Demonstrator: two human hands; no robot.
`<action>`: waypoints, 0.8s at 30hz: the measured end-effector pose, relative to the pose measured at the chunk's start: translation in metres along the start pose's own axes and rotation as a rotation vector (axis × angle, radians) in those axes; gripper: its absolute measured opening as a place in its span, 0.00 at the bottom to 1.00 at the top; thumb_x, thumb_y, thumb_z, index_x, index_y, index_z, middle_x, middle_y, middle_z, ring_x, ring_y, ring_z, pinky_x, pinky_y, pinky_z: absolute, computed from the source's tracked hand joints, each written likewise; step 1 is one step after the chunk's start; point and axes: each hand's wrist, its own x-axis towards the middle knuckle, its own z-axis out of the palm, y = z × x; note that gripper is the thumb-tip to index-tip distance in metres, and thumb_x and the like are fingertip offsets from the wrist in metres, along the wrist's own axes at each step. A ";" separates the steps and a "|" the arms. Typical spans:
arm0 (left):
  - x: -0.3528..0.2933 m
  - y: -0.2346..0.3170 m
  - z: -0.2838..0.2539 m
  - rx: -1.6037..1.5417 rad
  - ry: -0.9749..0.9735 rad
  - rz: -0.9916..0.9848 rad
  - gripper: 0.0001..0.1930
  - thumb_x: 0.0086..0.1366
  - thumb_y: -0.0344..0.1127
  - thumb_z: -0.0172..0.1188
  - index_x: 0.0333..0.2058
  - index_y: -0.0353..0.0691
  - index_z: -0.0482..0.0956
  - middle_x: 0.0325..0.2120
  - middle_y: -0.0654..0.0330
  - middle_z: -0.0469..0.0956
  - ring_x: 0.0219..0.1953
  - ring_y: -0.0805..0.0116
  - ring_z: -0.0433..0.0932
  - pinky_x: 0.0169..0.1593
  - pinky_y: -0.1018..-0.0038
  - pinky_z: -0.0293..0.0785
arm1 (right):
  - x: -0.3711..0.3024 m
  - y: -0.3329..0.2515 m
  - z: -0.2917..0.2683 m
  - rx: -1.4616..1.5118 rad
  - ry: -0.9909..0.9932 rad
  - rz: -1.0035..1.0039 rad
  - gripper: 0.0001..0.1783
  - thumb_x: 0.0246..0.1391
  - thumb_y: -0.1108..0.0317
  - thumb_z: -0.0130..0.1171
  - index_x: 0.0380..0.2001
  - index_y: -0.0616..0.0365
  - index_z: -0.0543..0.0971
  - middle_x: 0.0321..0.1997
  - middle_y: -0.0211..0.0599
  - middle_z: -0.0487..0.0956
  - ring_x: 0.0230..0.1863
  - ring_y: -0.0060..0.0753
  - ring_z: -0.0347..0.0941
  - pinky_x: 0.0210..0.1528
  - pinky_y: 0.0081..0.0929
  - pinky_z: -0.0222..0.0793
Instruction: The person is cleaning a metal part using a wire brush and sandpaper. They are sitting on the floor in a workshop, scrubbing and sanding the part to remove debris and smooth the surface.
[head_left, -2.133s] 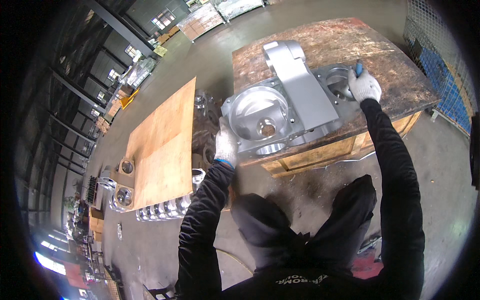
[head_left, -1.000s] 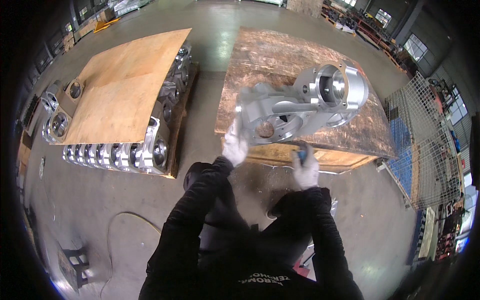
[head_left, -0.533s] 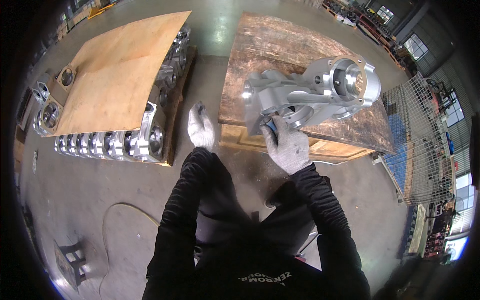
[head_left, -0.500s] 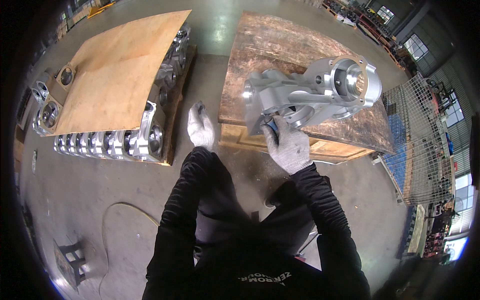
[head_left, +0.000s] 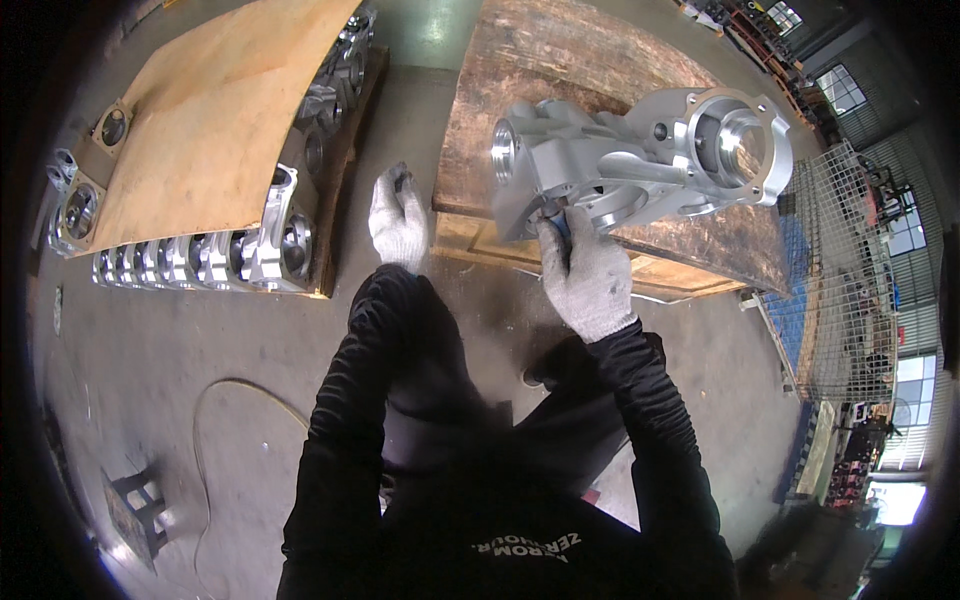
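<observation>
A silver-grey metal casting [head_left: 620, 165] with large round bores lies on its side on a wooden crate. My right hand [head_left: 590, 280], in a whitish knit glove, pinches a small blue piece [head_left: 562, 222] between thumb and fingers. It presses that piece against the near left edge of the casting, beside a flat flange; the fingers hide most of it, so its kind does not show. Left of the crate, in the air, my gloved left hand [head_left: 398, 222] is held with fingers bent together and the thumb against them. Dark smudges mark its fingertips, and whether anything is inside is hidden.
The crate [head_left: 560, 60] has a worn brown top. At the left, a plywood sheet [head_left: 200, 120] covers rows of similar castings [head_left: 285, 235] on a pallet. A wire mesh cage [head_left: 845, 280] stands at the right. On the floor are a hose [head_left: 235, 382] and a small stool [head_left: 140, 505].
The whole view has shifted, so crate and pallet sit higher in the picture. My right hand stays at the casting's near edge with the blue piece. My left hand keeps nearly the same pose.
</observation>
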 end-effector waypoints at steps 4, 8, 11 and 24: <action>0.000 0.001 0.000 -0.038 -0.021 -0.023 0.12 0.76 0.31 0.53 0.52 0.34 0.77 0.46 0.52 0.82 0.49 0.63 0.81 0.57 0.71 0.74 | 0.004 -0.003 -0.006 -0.017 -0.097 0.086 0.09 0.67 0.65 0.59 0.43 0.59 0.79 0.30 0.53 0.82 0.33 0.60 0.82 0.32 0.45 0.75; -0.002 0.007 -0.004 -0.066 -0.025 -0.054 0.12 0.76 0.30 0.53 0.52 0.34 0.78 0.45 0.51 0.82 0.49 0.62 0.81 0.57 0.70 0.74 | 0.001 0.007 0.003 0.011 -0.131 0.063 0.17 0.68 0.59 0.56 0.51 0.60 0.74 0.24 0.59 0.80 0.30 0.65 0.81 0.32 0.55 0.76; -0.002 0.001 -0.006 -0.082 0.011 -0.009 0.11 0.75 0.31 0.54 0.51 0.35 0.78 0.43 0.49 0.83 0.46 0.60 0.82 0.54 0.68 0.76 | -0.002 0.004 0.012 0.051 -0.120 0.119 0.16 0.68 0.58 0.55 0.47 0.60 0.74 0.25 0.60 0.80 0.30 0.67 0.80 0.32 0.56 0.75; 0.000 -0.001 -0.010 -0.128 0.044 -0.023 0.10 0.75 0.30 0.54 0.50 0.34 0.78 0.43 0.51 0.83 0.45 0.62 0.82 0.54 0.69 0.76 | -0.029 0.019 0.060 0.042 -0.088 0.198 0.12 0.68 0.63 0.57 0.44 0.63 0.76 0.26 0.61 0.79 0.31 0.68 0.79 0.30 0.54 0.72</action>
